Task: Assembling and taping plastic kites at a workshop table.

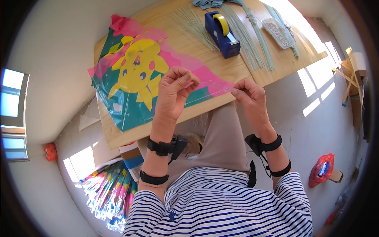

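A thin, glossy kite sheet (136,73) in pink and teal, with a yellow cartoon figure, lies across the table's front left. My right hand (250,98) pinches the sheet's pointed right corner at the table edge between thumb and forefinger. Over the sheet's lower edge, my left hand (175,93) is raised with thumb and fingers pressed together. Whatever sits between those fingertips, if anything, is too small to make out. Beyond my hands stands a blue tape dispenser (227,45) with a yellow roll (222,24).
Pale thin rods (242,35) lie in bundles on the wooden table (221,65), beside a clear plastic tub (278,33) of small pieces. Folded colourful kites (112,191) hang or lie at lower left. A red bag (320,172) sits on the floor at right.
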### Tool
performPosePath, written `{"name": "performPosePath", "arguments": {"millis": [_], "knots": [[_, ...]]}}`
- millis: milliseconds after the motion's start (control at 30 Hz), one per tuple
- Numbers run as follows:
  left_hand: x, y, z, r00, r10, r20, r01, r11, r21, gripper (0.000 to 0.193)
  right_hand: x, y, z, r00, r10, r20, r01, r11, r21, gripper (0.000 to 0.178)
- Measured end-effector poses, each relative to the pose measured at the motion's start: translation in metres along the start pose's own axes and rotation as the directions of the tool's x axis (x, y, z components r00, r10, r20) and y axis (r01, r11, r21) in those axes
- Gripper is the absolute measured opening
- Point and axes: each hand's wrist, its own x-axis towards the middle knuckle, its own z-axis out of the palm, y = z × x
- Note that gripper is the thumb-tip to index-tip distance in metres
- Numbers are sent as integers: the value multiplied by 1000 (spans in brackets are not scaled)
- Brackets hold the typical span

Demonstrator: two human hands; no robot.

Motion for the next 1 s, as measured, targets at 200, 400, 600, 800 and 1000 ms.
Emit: {"name": "performPosePath", "arguments": {"millis": [200, 400, 600, 800, 1000], "knots": [[-94, 43, -75, 926, 210, -314, -189, 977, 97, 11, -4, -16, 80, 967, -44, 252, 47, 999, -4, 6], [-152, 72, -134, 895, 312, -319, -338, 941, -28, 21, 1, -35, 159, 915, -34, 402, 84, 991, -107, 10], [-172, 78, -168, 868, 292, -401, -333, 942, -33, 20, 3, -36, 197, 885, -96, 456, 203, 960, -191, 11], [-171, 62, -186, 810, 321, -491, -310, 945, 106, 12, 6, -28, 209, 884, -65, 463, 211, 939, -271, 10], [-157, 48, -191, 747, 316, -585, -247, 949, 196, 14, 12, -11, 212, 896, 42, 443, 131, 927, -353, 10]]}}
